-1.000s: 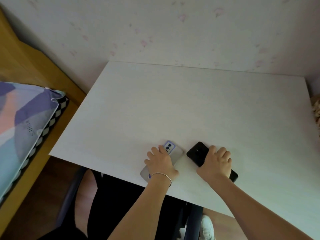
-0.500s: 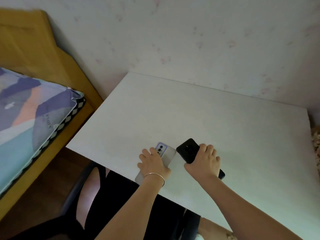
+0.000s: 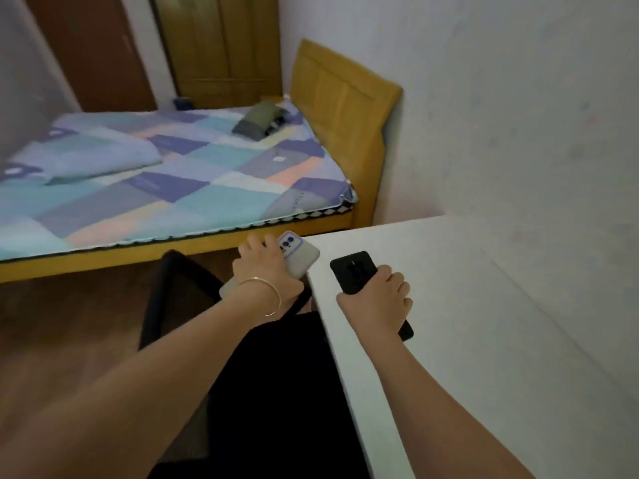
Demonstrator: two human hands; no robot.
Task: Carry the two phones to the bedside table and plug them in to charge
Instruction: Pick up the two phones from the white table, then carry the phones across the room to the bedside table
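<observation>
My left hand (image 3: 264, 271), with a thin bangle on the wrist, grips a grey phone (image 3: 301, 255) with a purple-edged camera block; the phone is lifted just past the left edge of the white desk (image 3: 466, 305). My right hand (image 3: 377, 302) is closed around a black phone (image 3: 354, 271), back side up, held over the desk near its left edge. A small wooden bedside table (image 3: 273, 98) shows only as a corner beyond the far end of the bed, next to the headboard.
A bed (image 3: 155, 188) with a patchwork sheet, a pillow and a dark bundle (image 3: 259, 124) lies to the left, with its yellow headboard (image 3: 345, 108) against the wall. A black chair (image 3: 173, 292) stands between me and the bed. A wooden wardrobe (image 3: 221, 46) and a brown door stand at the far end.
My view has swung left from the desk toward the bed. Both hands have lifted their phones off the desk, and the grey phone has moved past the desk's left edge.
</observation>
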